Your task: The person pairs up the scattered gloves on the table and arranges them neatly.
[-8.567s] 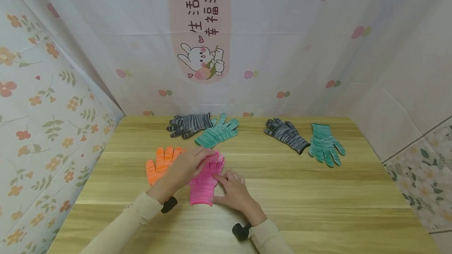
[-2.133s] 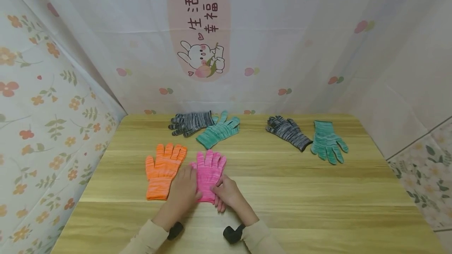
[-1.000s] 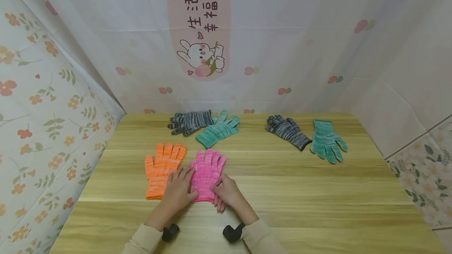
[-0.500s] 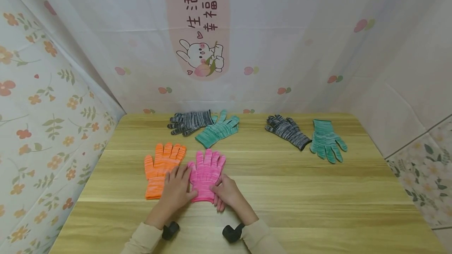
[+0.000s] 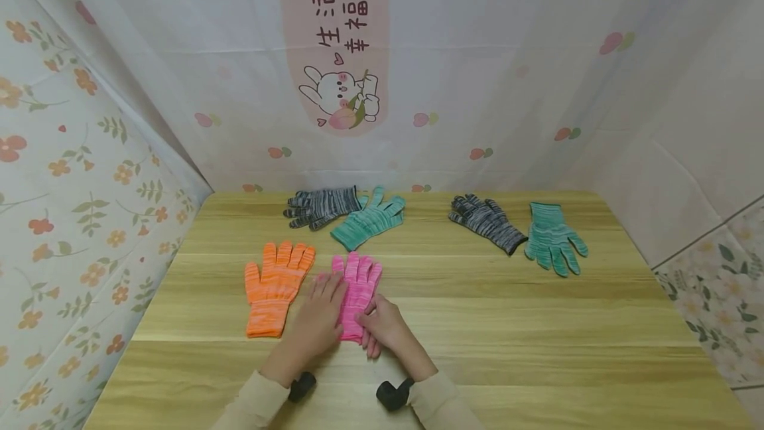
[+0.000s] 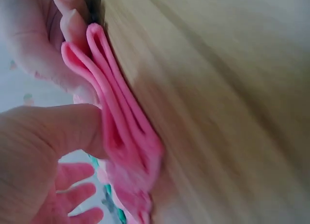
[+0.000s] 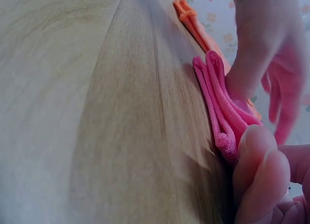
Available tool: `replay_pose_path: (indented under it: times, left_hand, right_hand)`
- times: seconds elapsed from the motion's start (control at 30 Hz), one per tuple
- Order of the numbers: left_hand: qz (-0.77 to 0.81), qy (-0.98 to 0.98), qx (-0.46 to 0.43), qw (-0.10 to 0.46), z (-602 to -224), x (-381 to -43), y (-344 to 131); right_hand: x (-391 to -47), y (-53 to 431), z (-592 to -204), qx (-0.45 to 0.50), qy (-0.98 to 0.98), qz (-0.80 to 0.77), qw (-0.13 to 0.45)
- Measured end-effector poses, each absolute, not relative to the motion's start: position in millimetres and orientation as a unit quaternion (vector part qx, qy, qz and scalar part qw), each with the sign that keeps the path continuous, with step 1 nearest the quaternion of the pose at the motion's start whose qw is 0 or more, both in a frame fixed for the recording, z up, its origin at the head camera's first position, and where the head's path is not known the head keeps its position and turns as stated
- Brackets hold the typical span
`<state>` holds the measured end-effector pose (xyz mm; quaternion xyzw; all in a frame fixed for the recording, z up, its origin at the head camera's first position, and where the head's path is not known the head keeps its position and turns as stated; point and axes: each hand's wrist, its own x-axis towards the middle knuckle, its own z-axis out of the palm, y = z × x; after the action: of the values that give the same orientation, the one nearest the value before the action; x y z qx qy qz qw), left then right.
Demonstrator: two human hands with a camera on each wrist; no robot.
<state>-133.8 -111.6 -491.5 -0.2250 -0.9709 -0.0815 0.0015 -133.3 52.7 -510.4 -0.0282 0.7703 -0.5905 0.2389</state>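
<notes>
Two pink gloves (image 5: pixel 356 297) lie one on the other in front of me, fingers pointing away. Their stacked cuffs (image 6: pixel 114 96) show as two flattened loops in the left wrist view. My left hand (image 5: pixel 319 317) rests over the left side of the pink gloves, fingers extended and covering their thumb area; its thumb (image 6: pixel 80 129) touches the cuff. My right hand (image 5: pixel 384 327) pinches the right edge near the cuff, thumb on top and other fingers curled beside and below. An orange glove (image 5: pixel 274 290) lies flat just left of my left hand.
At the back left of the wooden table (image 5: pixel 507 350), a grey-black glove (image 5: pixel 322 208) touches a green glove (image 5: pixel 370 221). Another grey-black glove (image 5: pixel 486 224) and green glove (image 5: pixel 552 241) lie back right. A patterned curtain (image 5: pixel 477 85) stands behind the table.
Earlier my left hand was up at the pink fingertips; later it slid left beside the glove, and now it has moved right over the glove's thumb side. My right hand lately stays put.
</notes>
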Motion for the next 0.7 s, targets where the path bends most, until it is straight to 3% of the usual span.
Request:
replay_pose_path:
  times: [0.17, 0.4, 0.7]
  left_hand:
    - [-0.054, -0.957, -0.284, -0.016, -489.5, -136.3, -98.3]
    - [-0.042, -0.961, -0.268, -0.062, -483.9, -141.3, -92.9]
    - [-0.039, -0.96, -0.265, -0.083, -487.9, -146.4, -90.3]
  right_hand:
    - [-133.5, 52.7, -509.6, -0.03, 0.767, -0.596, 0.235]
    - [-141.8, 50.6, -513.4, -0.001, 0.775, -0.594, 0.215]
    - [-185.9, 65.1, -511.3, 0.038, 0.796, -0.594, 0.11]
